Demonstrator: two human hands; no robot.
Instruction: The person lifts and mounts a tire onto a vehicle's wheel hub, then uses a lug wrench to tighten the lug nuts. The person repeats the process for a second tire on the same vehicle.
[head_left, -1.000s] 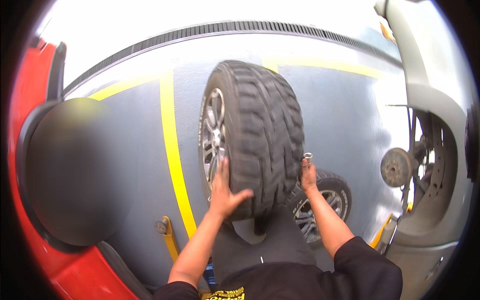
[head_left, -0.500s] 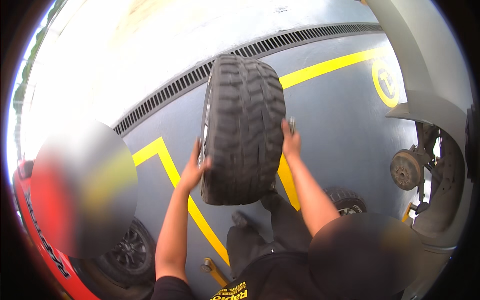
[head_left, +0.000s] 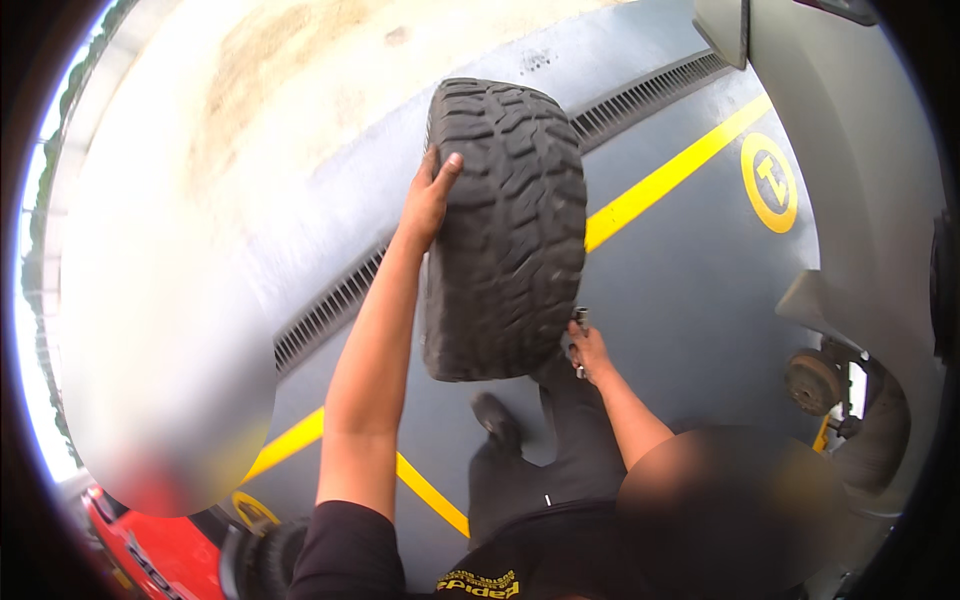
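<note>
A large black tire [head_left: 505, 230] with chunky tread stands upright in front of me, its tread facing me. My left hand [head_left: 428, 205] grips its upper left edge, thumb on the tread and fingers round the sidewall. Low on the tire's right side, my right hand [head_left: 590, 352] is closed round a small shiny metal tool [head_left: 581, 318], whose ends stick out above and below the fist. Its exact kind is too small to tell. That hand is right against the tire's edge; whether it presses on it is hard to see.
On the right is a grey vehicle body [head_left: 850, 170] with an exposed wheel hub [head_left: 812, 382]. A red vehicle [head_left: 160, 545] stands at lower left. A drain grate [head_left: 650, 100] crosses the grey floor behind the tire, along with yellow painted lines [head_left: 680, 170]. My shoe [head_left: 495, 418] is near the tire.
My left hand has shifted up along the tire's left edge. My right hand has slid down its right side, with the metal tool. The view has turned, and the tire sits slightly higher in it.
</note>
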